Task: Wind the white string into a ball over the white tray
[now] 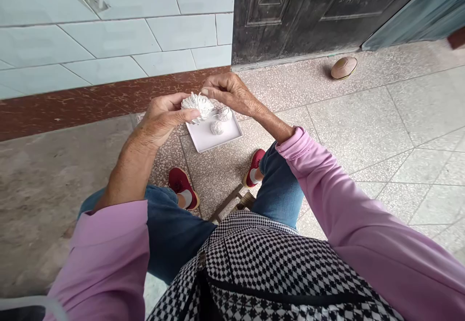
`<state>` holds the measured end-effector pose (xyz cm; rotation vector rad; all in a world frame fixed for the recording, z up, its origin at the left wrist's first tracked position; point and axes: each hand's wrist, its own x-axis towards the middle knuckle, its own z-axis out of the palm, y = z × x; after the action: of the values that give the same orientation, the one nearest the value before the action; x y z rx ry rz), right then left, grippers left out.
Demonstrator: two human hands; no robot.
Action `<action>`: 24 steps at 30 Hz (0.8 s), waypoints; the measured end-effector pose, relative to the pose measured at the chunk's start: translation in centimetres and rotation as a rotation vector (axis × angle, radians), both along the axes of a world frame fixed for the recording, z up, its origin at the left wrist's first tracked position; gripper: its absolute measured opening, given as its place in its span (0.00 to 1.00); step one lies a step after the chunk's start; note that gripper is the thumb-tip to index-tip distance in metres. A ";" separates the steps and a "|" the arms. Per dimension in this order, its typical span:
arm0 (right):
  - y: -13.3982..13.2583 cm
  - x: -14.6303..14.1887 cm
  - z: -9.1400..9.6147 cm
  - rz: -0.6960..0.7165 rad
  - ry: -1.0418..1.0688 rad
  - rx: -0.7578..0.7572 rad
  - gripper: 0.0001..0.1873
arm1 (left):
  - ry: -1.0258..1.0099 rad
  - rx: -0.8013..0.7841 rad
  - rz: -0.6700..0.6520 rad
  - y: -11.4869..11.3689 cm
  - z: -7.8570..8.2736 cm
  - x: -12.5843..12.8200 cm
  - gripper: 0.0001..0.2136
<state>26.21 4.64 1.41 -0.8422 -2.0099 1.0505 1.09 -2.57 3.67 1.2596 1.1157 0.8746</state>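
Observation:
A white, many-looped flower-like bundle of yarn or cord (196,103) is held up in my left hand (163,117), with the thumb across its front and the fingers behind. My right hand (227,91) is closed in a pinch at the bundle's upper right edge, seemingly on one of its white strands. Below the hands, a shallow white tray (214,144) lies on the floor. Two small balls of white yarn rest in it, one nearer ball (217,128) and one farther ball (225,114). Part of the tray is hidden behind the bundle and my left hand.
A pale tiled wall (119,45) with a red-brown skirting (72,99) stands ahead. To its right is a dark carved door (283,21). A pinkish oval object (343,68) lies on the speckled floor. My red shoes (180,183) flank a low wooden stool (228,202).

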 end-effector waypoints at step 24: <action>-2.0 -2.1 -0.3 -0.035 -0.117 -0.214 0.31 | -0.304 0.136 0.196 2.2 -3.4 -0.3 0.36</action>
<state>24.08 2.66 1.12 -1.0685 -1.9940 1.2369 0.77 -0.39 0.29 1.0929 0.9577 1.2622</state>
